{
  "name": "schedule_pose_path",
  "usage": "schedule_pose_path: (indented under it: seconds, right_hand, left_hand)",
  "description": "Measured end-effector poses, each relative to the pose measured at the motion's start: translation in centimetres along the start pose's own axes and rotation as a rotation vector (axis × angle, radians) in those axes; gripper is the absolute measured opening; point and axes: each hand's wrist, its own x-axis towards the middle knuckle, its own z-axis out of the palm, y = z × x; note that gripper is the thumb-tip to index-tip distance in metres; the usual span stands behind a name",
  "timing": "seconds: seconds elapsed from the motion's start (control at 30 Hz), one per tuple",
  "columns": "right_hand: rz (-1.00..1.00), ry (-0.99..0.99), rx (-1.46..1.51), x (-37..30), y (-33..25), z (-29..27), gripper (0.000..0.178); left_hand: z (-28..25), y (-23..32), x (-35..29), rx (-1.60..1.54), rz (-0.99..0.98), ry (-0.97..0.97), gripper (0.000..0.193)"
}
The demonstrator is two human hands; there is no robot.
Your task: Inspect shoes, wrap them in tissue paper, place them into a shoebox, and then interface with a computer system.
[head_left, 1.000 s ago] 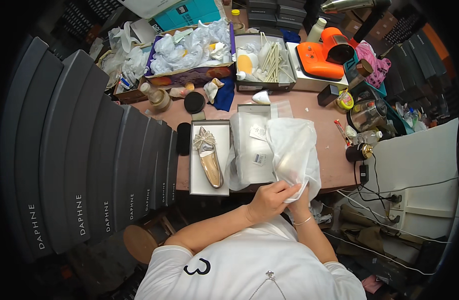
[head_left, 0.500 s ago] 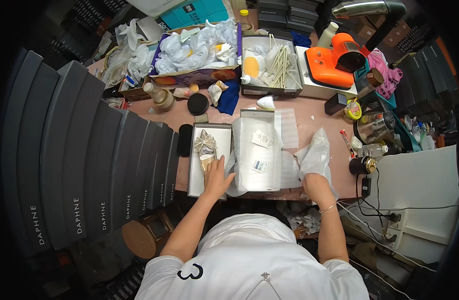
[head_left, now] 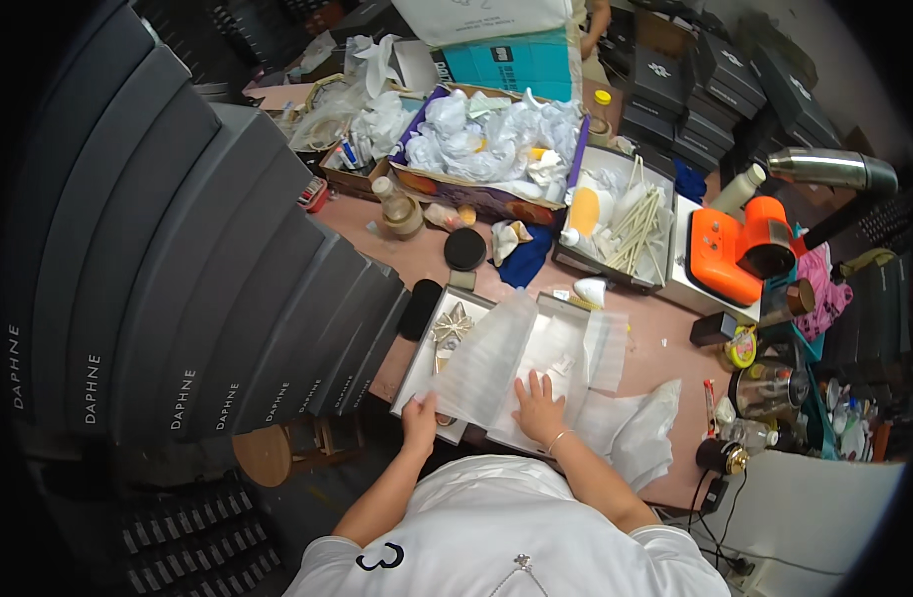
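Note:
My left hand (head_left: pixel 419 423) is at the near left corner of the left shoe-box half (head_left: pixel 409 380), its fingers closed at the corner of a thin white wrapping sheet (head_left: pixel 488 363). The sheet slants across both box halves and partly covers a metallic shoe with a bow (head_left: pixel 453 324) lying in the left one. My right hand (head_left: pixel 539 410) rests with fingers spread at the sheet's right edge, over the white-lined right box half (head_left: pixel 566 328). Small paper tags (head_left: pixel 562 366) lie inside that half, just beyond my fingers.
Stacked dark shoe boxes (head_left: pixel 248 219) rise close on the left. Behind are a carton of crumpled white paper (head_left: pixel 491 139) and a box of sticks (head_left: pixel 636 229). An orange device (head_left: pixel 720 259) stands back right. Loose white wrapping (head_left: pixel 645 438) and a black-and-gold bottle (head_left: pixel 720 457) are near right.
My left hand has left the shoe for the box's near corner. My right hand has moved left from the loose wrapping into the right box half. The sheet now spreads over the shoe.

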Motion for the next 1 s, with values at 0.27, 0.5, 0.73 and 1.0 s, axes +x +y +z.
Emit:
schedule_pose_path:
  seconds: [0.27,0.5,0.73,1.0]
  right_hand:
    - [-0.175,0.143,0.478,1.9,1.7,-9.9,0.053]
    - [-0.466,0.254,0.199,5.2,-1.0,-9.2,0.054]
    - [-0.461,0.174,0.108,7.5,1.1,-6.4,0.032]
    - [-0.367,0.214,0.205,7.0,-0.1,-5.5,0.028]
  left_hand:
    - [3.7,12.2,-5.5,0.678,0.885,-0.183,0.041]
    - [8.2,2.5,0.1,0.529,0.145,-0.141,0.039]
    - [11.7,22.4,12.3,0.441,0.783,0.144,0.038]
    - [13.1,33.1,41.6,0.722,0.785,0.687,0.051]
